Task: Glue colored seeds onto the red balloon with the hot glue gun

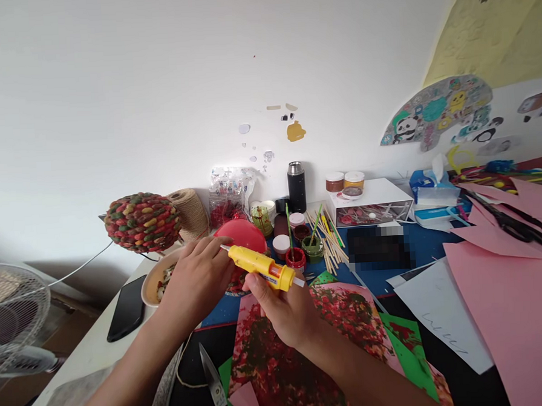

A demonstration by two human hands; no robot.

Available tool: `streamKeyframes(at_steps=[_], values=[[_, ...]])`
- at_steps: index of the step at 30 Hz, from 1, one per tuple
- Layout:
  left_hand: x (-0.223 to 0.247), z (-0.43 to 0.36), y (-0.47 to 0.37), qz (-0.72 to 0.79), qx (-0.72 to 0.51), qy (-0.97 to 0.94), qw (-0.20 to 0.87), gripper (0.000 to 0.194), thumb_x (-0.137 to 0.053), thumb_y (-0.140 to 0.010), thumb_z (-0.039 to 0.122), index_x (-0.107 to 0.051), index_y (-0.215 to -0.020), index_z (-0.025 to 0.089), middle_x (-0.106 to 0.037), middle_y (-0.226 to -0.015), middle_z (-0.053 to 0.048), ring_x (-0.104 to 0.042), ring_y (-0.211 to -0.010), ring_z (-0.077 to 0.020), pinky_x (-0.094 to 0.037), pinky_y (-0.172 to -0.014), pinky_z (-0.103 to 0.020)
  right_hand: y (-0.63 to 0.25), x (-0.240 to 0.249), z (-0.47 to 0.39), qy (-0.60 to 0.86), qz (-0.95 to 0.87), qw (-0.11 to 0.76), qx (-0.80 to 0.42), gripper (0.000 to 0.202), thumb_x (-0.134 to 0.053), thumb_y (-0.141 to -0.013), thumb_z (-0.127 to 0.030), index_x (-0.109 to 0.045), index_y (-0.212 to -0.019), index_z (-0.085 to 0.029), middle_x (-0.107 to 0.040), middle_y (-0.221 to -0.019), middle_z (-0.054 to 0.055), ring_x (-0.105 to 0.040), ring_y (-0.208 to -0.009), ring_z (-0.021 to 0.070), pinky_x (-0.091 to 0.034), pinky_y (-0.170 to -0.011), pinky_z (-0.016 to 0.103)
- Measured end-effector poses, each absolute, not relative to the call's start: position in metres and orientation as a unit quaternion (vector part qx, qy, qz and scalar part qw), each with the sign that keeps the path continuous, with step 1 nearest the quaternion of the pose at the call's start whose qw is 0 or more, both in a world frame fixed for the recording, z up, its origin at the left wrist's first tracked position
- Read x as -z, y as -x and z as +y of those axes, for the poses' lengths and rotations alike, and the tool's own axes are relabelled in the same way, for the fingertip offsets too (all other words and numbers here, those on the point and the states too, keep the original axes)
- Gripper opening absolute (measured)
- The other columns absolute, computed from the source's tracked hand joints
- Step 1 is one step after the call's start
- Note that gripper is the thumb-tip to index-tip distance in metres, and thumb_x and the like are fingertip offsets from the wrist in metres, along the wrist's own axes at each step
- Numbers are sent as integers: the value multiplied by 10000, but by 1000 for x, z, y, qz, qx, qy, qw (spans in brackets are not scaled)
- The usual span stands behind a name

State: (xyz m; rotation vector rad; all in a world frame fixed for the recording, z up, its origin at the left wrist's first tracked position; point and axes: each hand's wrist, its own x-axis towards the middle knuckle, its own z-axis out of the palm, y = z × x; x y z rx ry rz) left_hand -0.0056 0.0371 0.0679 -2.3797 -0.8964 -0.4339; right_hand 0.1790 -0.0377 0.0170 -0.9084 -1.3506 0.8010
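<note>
With the right hand (pixel 288 311), we grip the yellow glue gun (pixel 258 265) above the painted paper (pixel 307 365), at the bench's (pixel 90 349) middle. We position the left hand (pixel 199 274) by the red balloon (pixel 245 233); we cannot tell its grip. A phone (pixel 126 309) lies at the left edge.

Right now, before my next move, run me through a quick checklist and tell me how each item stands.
1. Glue gun gripped in the right hand: ok.
2. Glue stick in the gun, end showing at the back: ok.
3. Nozzle pointed away from the left hand: not ok, it points at its fingers.
4. Nozzle hot: cannot tell.
5. Red paint jar and green paint jar closed: not ok, both open with sticks standing in them.
6. Left fingers touching the red balloon: cannot tell.
</note>
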Motion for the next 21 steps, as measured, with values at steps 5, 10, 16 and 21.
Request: streamKeyframes(at_steps=[5, 10, 16, 21], values=[[-65, 40, 8, -335, 168, 889, 261, 307, -483, -1089, 214, -759, -958, 181, -831, -1218, -163, -771, -999, -351, -574, -847, -501, -179, -17, -39, 395, -589, 614, -346, 503, -574, -1089, -578, -757, -806, -204, -488, -492, -58, -491, -415, 122, -395, -431, 239], [-61, 46, 8, -348, 194, 893, 208, 276, -492, -1081, 245, -758, -1036, 188, -831, -1217, -154, -770, -1027, -343, -585, -871, -492, -179, -17, -39, 399, -588, 614, -345, 514, -575, -1088, -591, -769, -811, -204, -503, -499, -51, -500, -421, 125, -404, -429, 237], [-60, 47, 10, -352, 214, 894, 175, 254, -513, -1079, 267, -752, -1031, 194, -830, -1222, -155, -770, -1049, -348, -586, -876, -493, -180, -17, -39, 408, -587, 608, -346, 574, -553, -1089, -655, -777, -809, -207, -510, -498, -44, -509, -420, 130, -410, -430, 240], [-62, 44, 11, -346, 230, 898, 147, 238, -528, -1076, 270, -750, -1020, 203, -831, -1231, -139, -773, -1048, -348, -583, -889, -506, -180, -15, -40, 415, -588, 596, -356, 623, -528, -1079, -716, -766, -804, -209, -510, -506, -39, -510, -431, 132, -419, -436, 241]])
